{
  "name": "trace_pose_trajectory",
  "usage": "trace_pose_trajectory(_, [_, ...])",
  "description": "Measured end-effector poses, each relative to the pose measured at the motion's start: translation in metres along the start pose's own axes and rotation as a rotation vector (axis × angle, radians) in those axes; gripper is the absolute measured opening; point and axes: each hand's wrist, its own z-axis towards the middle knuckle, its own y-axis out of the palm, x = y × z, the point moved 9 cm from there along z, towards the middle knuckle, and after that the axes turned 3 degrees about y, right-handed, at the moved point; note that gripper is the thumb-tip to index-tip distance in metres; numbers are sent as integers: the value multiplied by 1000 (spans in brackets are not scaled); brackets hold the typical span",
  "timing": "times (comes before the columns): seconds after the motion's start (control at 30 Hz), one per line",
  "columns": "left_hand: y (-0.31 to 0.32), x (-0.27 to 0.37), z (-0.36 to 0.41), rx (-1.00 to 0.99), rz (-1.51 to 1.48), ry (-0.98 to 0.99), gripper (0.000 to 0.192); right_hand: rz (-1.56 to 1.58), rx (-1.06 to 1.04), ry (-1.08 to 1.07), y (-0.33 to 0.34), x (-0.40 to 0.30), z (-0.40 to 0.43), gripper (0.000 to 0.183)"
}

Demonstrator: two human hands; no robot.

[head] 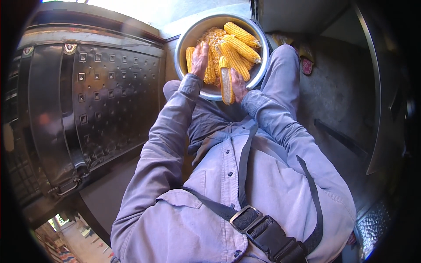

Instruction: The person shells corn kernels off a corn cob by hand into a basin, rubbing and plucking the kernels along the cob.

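Observation:
A partly shelled corn cob (226, 82) stands tilted at the near side of a metal basin (179, 62). Yellow kernels cover its far end and edges, while a pale bare strip runs along its face. My right hand (238, 84) grips this cob from the right, thumb along its side, the other fingers mostly hidden beneath. Over the left part of the basin is my left hand (200, 60), slightly blurred, fingers extended and nothing visible in it. Several whole yellow ears (241, 48) lie in the basin, with loose kernels (212, 35) heaped toward the far side.
My knees (284, 65) flank the basin. A dark embossed metal door (111, 88) stands close on the left. To the right is a grey floor (324, 85) with a patterned slipper (307, 65) on it. A large dark panel with a bright edge (375, 98) rises farther right.

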Motion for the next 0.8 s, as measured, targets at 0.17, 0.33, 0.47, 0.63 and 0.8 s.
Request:
trace_pose_trajectory(0.17, [67, -36, -59, -190, -265, -191, 64, -161, 149, -147, -38, 4, 12, 47])
trace_pose_trajectory(0.33, [70, -28, -92, -74, -358, -14, 39, -475, 198, -335, -42, 4, 16, 54])
trace_pose_trajectory(0.47, [71, -23, -94, -124, -290, -12, 38, -660, 211, -397, -47, 5, 17, 54])
trace_pose_trajectory(0.63, [70, -19, -99, -142, -297, 66, 41, -442, 194, -287, -40, 0, 6, 55])
trace_pose_trajectory(0.8, [73, -11, -102, -178, -357, 70, 41, -379, 198, -202, -43, 3, 7, 54])
